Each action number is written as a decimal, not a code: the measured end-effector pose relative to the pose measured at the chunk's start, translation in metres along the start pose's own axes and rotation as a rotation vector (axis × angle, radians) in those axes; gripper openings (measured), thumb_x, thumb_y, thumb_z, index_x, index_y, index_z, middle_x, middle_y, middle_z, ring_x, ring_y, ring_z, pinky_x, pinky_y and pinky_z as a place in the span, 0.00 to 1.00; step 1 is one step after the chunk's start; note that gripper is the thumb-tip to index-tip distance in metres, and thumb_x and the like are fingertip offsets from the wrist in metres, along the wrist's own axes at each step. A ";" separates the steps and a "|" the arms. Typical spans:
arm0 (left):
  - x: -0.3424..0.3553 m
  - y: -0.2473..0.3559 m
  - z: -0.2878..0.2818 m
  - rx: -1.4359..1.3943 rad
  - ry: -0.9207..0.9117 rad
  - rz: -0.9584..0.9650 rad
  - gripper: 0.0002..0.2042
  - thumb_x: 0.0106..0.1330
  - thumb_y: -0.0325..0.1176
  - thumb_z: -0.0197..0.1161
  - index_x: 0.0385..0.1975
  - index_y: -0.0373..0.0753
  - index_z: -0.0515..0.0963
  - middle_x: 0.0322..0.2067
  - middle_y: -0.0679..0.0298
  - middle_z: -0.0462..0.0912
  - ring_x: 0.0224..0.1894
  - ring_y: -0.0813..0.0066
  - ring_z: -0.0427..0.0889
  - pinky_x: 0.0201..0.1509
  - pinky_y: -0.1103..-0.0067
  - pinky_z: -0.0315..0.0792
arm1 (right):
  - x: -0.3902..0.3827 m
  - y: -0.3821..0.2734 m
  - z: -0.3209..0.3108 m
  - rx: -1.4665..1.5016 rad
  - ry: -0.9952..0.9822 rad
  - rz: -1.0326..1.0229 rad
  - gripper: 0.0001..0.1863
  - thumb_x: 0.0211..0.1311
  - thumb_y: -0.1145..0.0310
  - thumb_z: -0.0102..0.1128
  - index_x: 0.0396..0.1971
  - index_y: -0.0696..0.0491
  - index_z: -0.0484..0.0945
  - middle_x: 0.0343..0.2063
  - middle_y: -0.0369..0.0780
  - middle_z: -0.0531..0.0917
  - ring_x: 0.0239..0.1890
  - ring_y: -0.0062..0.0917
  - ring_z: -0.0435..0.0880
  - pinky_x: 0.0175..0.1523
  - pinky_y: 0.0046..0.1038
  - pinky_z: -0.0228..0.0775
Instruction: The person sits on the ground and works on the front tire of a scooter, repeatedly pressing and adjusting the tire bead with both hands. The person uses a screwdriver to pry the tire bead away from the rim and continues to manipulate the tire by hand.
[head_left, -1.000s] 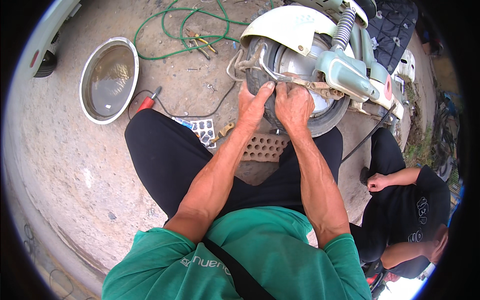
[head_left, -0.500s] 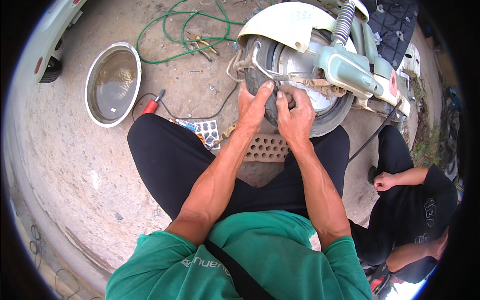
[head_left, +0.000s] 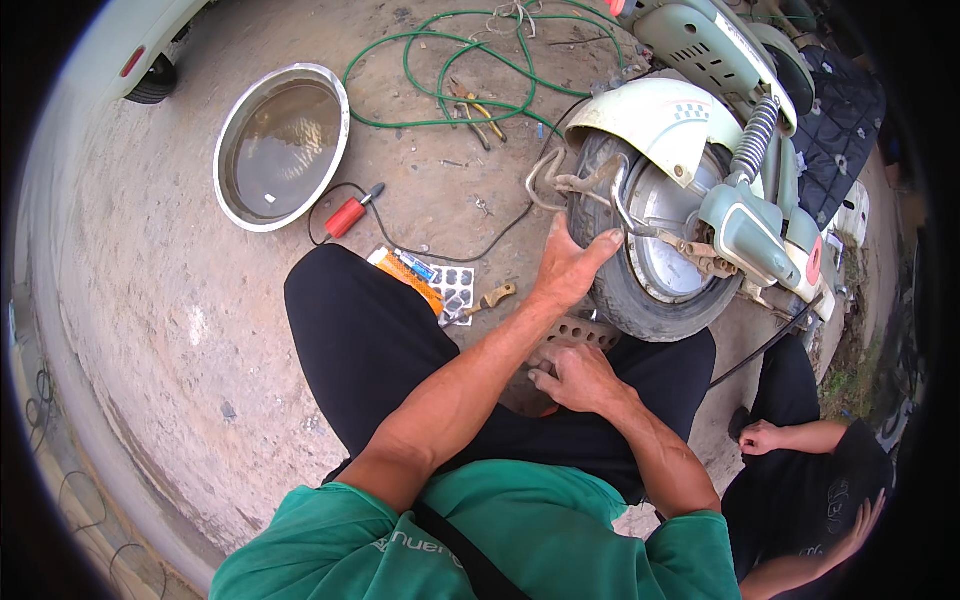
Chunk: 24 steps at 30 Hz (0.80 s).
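Note:
My left hand (head_left: pixel 576 268) grips the left side of a dirty black scooter tyre (head_left: pixel 612 293), its thumb over the tread and its other fingers partly hidden against the far side. Lower down, my right hand (head_left: pixel 582 378) is off the wheel, reaching leftward with thumb and fingers apart, over the near edge of a perforated brick (head_left: pixel 588 333). No object shows in it, though its palm is hidden. The tyre sits on a silver hub (head_left: pixel 665 245) beneath a cream mudguard (head_left: pixel 640 125). A bent metal bracket (head_left: pixel 548 190) juts out beside the tyre.
Left of the wheel lie a wooden-handled tool (head_left: pixel 496 296), a patch sheet (head_left: pixel 455 285) and a red-handled tool (head_left: pixel 346 217) with a cord. A basin of murky water (head_left: pixel 228 190), green hose (head_left: pixel 400 123) and pliers (head_left: pixel 482 115) are farther off. Another person (head_left: pixel 800 480) sits at right.
My right hand has left the tyre and dropped toward the brick. My left hand stays at the tyre's left side. The view has shifted, so the scooter and basin appear farther right.

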<state>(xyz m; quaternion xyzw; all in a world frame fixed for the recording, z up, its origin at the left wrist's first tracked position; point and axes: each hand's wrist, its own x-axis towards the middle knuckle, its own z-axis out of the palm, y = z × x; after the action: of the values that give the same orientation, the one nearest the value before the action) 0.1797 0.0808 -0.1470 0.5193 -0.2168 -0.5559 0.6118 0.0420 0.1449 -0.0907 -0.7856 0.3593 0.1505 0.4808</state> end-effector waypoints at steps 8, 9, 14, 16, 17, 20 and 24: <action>-0.001 0.010 -0.002 0.069 -0.011 -0.016 0.38 0.64 0.48 0.77 0.64 0.25 0.70 0.54 0.49 0.84 0.56 0.64 0.82 0.66 0.67 0.75 | 0.168 0.047 0.042 0.062 0.215 0.083 0.16 0.65 0.63 0.73 0.45 0.59 0.85 0.38 0.50 0.91 0.43 0.51 0.90 0.51 0.49 0.79; -0.002 0.014 -0.003 0.073 -0.009 -0.035 0.39 0.64 0.48 0.77 0.64 0.24 0.70 0.55 0.50 0.84 0.57 0.64 0.82 0.67 0.68 0.74 | 0.194 0.048 0.046 0.092 0.254 0.129 0.16 0.65 0.63 0.73 0.45 0.59 0.85 0.38 0.49 0.91 0.43 0.51 0.90 0.51 0.49 0.79; 0.001 0.009 -0.005 0.111 -0.033 -0.030 0.43 0.63 0.50 0.77 0.66 0.20 0.67 0.57 0.47 0.83 0.61 0.59 0.82 0.70 0.67 0.72 | 0.270 0.056 0.056 0.085 0.628 0.183 0.16 0.65 0.61 0.75 0.44 0.56 0.85 0.38 0.46 0.92 0.44 0.47 0.91 0.49 0.48 0.80; 0.002 0.008 -0.007 0.106 -0.065 -0.032 0.44 0.64 0.50 0.78 0.66 0.19 0.64 0.59 0.42 0.82 0.63 0.56 0.81 0.71 0.65 0.72 | 0.291 0.063 0.058 0.073 0.705 0.200 0.18 0.64 0.61 0.76 0.46 0.55 0.84 0.41 0.46 0.91 0.47 0.48 0.90 0.51 0.47 0.80; 0.001 0.007 -0.007 0.093 -0.073 -0.042 0.44 0.64 0.50 0.78 0.66 0.19 0.64 0.59 0.42 0.82 0.63 0.55 0.81 0.71 0.65 0.72 | 0.300 0.066 0.061 0.067 0.746 0.211 0.19 0.63 0.61 0.77 0.47 0.55 0.84 0.43 0.47 0.90 0.49 0.48 0.89 0.52 0.47 0.80; 0.001 0.006 -0.010 0.047 -0.084 -0.015 0.44 0.63 0.49 0.79 0.67 0.20 0.64 0.59 0.42 0.82 0.64 0.56 0.81 0.72 0.66 0.71 | 0.315 0.062 0.065 0.063 0.741 0.219 0.20 0.63 0.61 0.78 0.49 0.55 0.83 0.47 0.49 0.88 0.52 0.51 0.87 0.55 0.49 0.80; 0.000 0.008 -0.009 0.159 -0.057 0.016 0.43 0.62 0.49 0.77 0.69 0.24 0.68 0.61 0.47 0.79 0.67 0.62 0.75 0.78 0.68 0.61 | 0.326 0.070 0.060 0.032 0.695 0.268 0.19 0.64 0.62 0.76 0.50 0.55 0.82 0.48 0.51 0.88 0.53 0.53 0.87 0.57 0.51 0.80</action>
<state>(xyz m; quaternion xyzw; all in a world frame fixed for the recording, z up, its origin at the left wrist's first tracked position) 0.1909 0.0832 -0.1434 0.5484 -0.2817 -0.5466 0.5667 0.2257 0.0401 -0.3551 -0.7282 0.6030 -0.0691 0.3183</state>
